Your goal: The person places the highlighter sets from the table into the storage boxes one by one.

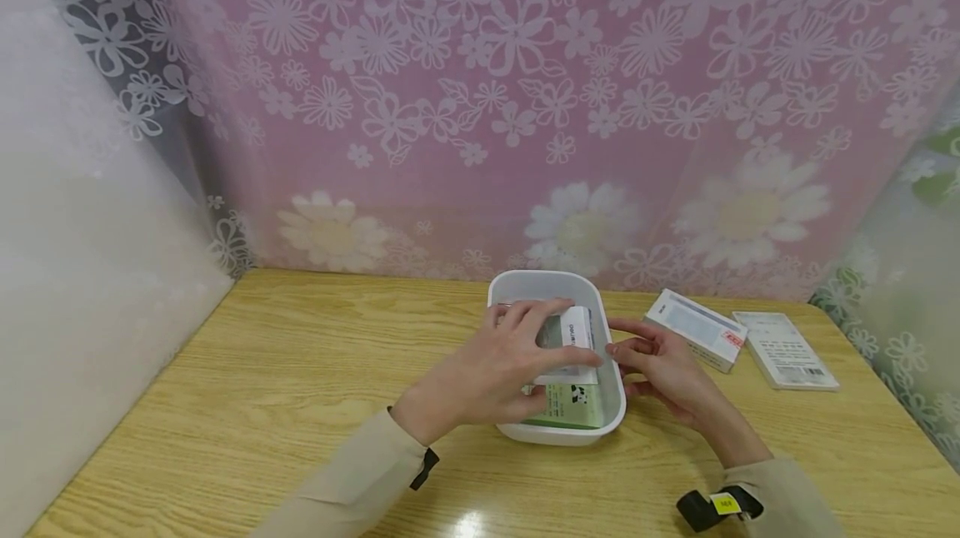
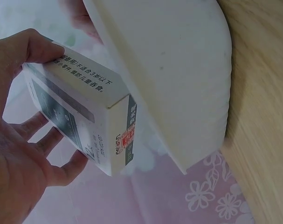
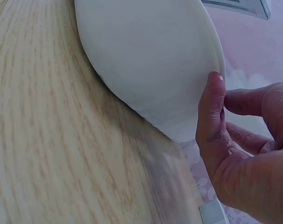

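Note:
A white plastic bin [image 1: 611,405] stands upright on the table. My left hand [image 1: 487,363] is over it, holding a small white box with a dark picture panel [image 2: 80,100] between the thumb and the other fingers. In the left wrist view, this box is tilted beside the bin's rim. Below the hand in the bin lies a green box with a panda picture [image 1: 573,406], partly covered. My right hand [image 1: 667,371] is at the bin's right side, its thumb and fingertips touching the rim. The right wrist view shows the thumb [image 3: 211,109] against the outer wall.
To the right of the right hand, a white box with a red label [image 1: 697,330] lies on the wooden table [image 1: 300,355]. Beside it is a flat white box with a barcode [image 1: 787,351]. A pink flowered sheet [image 1: 465,146] hangs along the table's back edge.

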Motion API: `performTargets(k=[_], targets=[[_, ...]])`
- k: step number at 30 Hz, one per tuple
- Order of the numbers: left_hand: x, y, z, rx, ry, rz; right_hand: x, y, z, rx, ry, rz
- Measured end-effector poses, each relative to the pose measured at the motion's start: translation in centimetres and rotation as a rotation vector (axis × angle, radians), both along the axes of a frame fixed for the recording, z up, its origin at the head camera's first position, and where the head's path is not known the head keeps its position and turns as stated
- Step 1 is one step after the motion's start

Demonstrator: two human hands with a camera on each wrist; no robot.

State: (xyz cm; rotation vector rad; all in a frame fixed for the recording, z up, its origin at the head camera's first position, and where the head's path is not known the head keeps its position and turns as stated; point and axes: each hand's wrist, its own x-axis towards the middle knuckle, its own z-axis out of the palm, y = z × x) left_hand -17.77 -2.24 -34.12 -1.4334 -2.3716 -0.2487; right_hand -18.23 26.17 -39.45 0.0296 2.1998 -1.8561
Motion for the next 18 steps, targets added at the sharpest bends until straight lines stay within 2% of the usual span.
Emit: performTargets(k=[8,18], targets=[[0.1,0.6,-1.2,-0.019,-0.027,0.002,-0.1,-0.1,-0.1,-0.012,0.003,0.016],[-0.7,1.3,-2.3,-0.045,-0.068,0.017,-0.1,0.0,-0.2,-0.006,0.004,0.012]])
